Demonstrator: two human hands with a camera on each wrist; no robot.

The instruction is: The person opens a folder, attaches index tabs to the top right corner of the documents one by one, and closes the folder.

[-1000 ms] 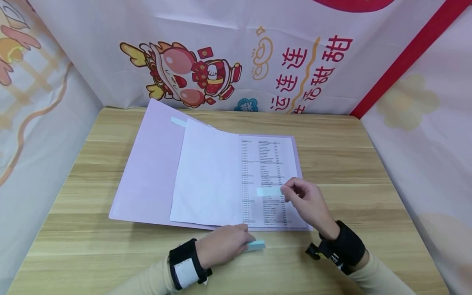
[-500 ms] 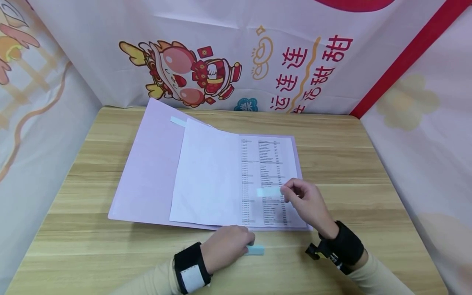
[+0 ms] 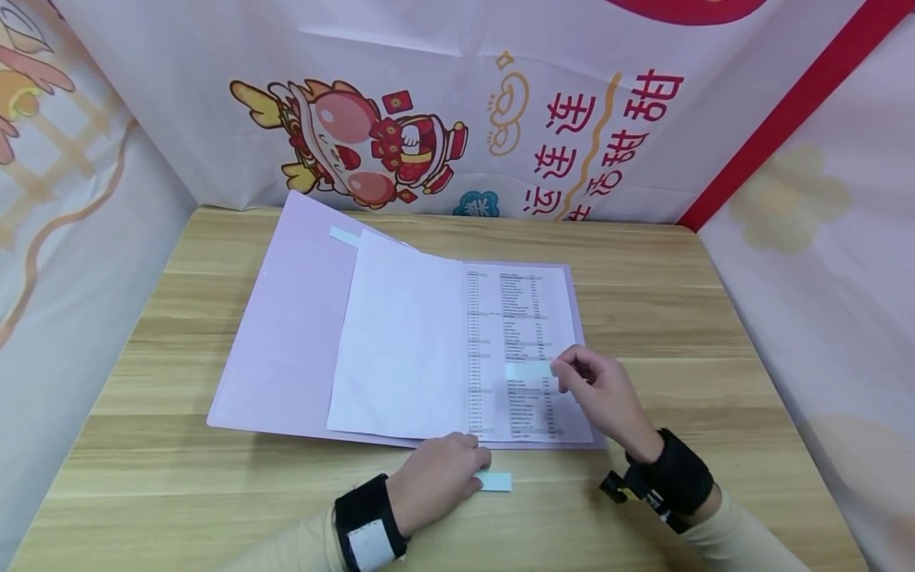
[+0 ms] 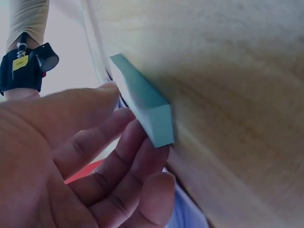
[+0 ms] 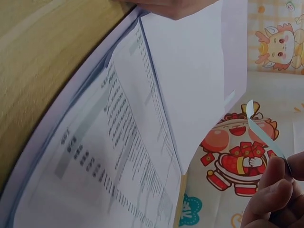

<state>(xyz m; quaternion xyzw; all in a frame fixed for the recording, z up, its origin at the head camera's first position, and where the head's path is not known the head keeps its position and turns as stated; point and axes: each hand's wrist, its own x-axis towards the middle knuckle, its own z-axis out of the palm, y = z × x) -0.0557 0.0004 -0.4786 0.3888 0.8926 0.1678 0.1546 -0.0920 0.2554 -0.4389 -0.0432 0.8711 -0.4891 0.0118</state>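
Observation:
My right hand pinches a pale blue sticky note at one end between thumb and finger, over the printed sheet. In the right wrist view the strip juts out from the fingertips, its far end curling. Below the folder's front edge, my left hand holds a small sticky note pad by its left end. The left wrist view has the thumb at one side of the pad and curled fingers at the other.
The lilac folder lies open on the wooden table, with a turned blank page at its middle. Another blue strip shows on its left cover. A printed cloth backdrop rises behind the table.
The pad has gone from tilted to lying flat as the left hand shifted slightly. My right hand has moved a little to the right with the sticky note.

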